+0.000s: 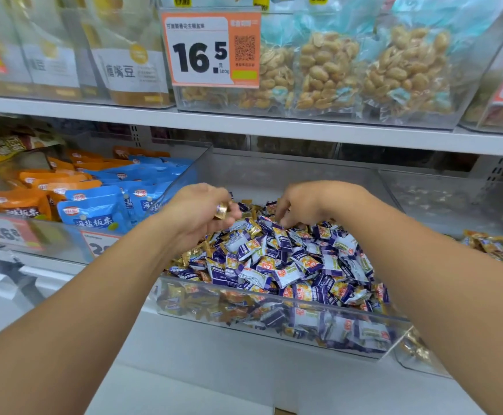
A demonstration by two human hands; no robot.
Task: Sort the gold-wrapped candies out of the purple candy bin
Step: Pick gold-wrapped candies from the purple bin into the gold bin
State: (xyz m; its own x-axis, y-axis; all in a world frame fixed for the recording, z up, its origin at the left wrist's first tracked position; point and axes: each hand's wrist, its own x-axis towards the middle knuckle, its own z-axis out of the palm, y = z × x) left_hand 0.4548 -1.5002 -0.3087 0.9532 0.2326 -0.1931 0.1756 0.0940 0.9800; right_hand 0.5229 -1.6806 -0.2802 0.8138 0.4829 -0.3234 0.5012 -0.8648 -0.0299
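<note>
Nearest, the clear plastic bin [277, 330] sits on the lower shelf, heaped with purple-wrapped candies [289, 265]; a few gold-wrapped candies [254, 228] lie among them, mostly along the left side of the heap. Above the bin's left edge, the left hand [197, 214] curls round several gold-wrapped pieces. The right hand [301, 205] reaches down into the far part of the heap, fingertips among the wrappers; whether it grips anything cannot be told. Left of the bin lie blue chestnut packets [94, 211]. On the upper shelf, a price tag [211, 49] fronts bagged peanuts [328, 70].
</note>
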